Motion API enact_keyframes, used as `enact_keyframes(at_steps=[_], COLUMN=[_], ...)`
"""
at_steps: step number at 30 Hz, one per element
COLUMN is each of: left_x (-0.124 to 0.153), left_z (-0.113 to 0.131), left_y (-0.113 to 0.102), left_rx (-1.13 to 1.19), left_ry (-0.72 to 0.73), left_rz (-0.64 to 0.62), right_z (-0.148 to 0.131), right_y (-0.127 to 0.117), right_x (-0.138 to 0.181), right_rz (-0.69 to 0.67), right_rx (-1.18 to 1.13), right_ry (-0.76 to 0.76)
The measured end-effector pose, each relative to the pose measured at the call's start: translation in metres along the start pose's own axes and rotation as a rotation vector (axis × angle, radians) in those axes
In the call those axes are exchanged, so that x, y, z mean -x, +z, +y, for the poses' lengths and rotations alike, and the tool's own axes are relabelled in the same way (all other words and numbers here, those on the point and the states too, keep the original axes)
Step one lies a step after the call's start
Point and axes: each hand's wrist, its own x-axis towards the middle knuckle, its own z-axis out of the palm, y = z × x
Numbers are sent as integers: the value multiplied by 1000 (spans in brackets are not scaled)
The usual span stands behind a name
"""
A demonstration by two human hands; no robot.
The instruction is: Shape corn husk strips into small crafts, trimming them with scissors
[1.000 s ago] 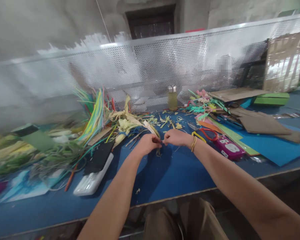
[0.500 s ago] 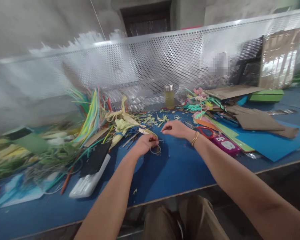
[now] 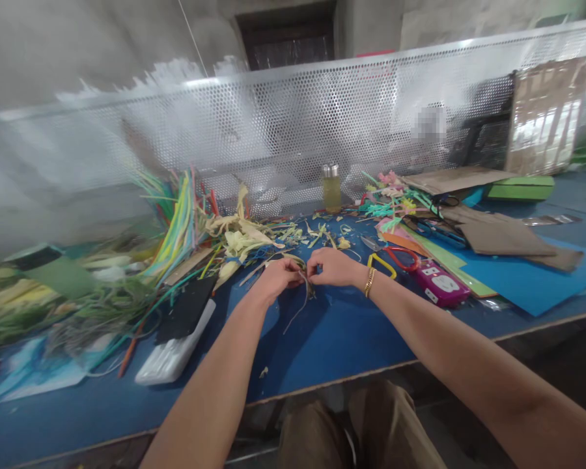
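Observation:
My left hand and my right hand meet above the middle of the blue table, both closed in a pinch. A thin pale strand comes out from the left fingertips and hangs down in a loose curve. What my right fingertips hold is too small to make out. Just behind the hands lies a heap of dried corn husks. To the right of my right wrist are scissors with red handles and a tool with a yellow handle, partly hidden by the wrist.
A purple box and a blue sheet lie at right. Coloured pipe cleaners stand at left. A black pad rests on a white packet. A lidded glass bottle stands against the perforated metal panel.
My right hand has come down and inward to meet my left, which has risen slightly. The strand, looped before, now hangs longer. The yellow handle has come into view.

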Motion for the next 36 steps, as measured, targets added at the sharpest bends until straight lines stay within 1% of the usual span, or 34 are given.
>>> enact_keyframes(at_steps=[2,4,7,9,12,15,18,20,25,29,31,36], left_x=[-1,-1,1,3,4,1,-5,-7,-3,4,6,7], left_z=[0,0,2,3,5,6,3,0,2,10,13,15], left_y=[-2,-3,-3,-1,1,0,-3,-5,-5,-1,1,3], left_rx=[27,17,-14,-28,-101,-232,-342,-411,-576,-727,-769,-844], left_ry=[-14,-5,24,47,117,258,395,451,484,536,567,642], left_rz=[-1,-14,-40,-47,-27,32,87,122,151,225,251,262], right_z=[-1,-2,0,3,9,13,13,10,7,9,10,14], right_y=[1,2,4,7,11,13,15,17,21,24,26,31], right_x=[0,0,-1,-2,-3,-3,-3,-4,-5,-7,-8,-9], right_rz=[-35,-33,35,63,75,104,120,125,162,159,181,253], right_rx=[-58,-146,-327,-383,-349,-302,-298,-319,-312,-363,-416,-503], right_ry=[-11,38,130,173,185,172,221,264,329,380,389,368])
